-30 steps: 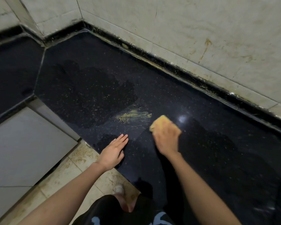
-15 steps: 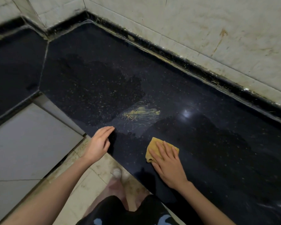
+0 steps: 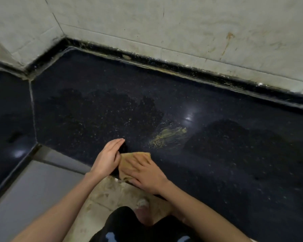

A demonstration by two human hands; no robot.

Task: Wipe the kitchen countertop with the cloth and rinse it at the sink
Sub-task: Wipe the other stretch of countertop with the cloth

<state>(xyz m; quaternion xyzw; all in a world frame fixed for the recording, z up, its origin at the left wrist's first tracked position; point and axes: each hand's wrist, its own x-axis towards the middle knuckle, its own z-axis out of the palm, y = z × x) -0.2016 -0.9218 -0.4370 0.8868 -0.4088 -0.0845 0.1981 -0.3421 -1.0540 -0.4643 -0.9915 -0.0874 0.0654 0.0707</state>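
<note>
The right hand point(image 3: 147, 173) is pressing flat, fingers straight, on the yellow-brown square cloth point(image 3: 129, 161) at the front edge of the black speckled stone surface point(image 3: 217, 154); the left hand point(image 3: 108, 158), fingers relaxed and grasping nothing, is resting just beside the cloth.

A home kitchen, well used: a black speckled stone countertop point(image 3: 217, 154) runs along a wall of pale tiles point(image 3: 199, 32) with rust-coloured drips and grimy grout, and turns a corner at the left. A dark upstand point(image 3: 182, 67) edges the back of the counter. Below its front edge sit a grey cabinet front point(image 3: 33, 189) and a beige tiled floor point(image 3: 103, 198)
</note>
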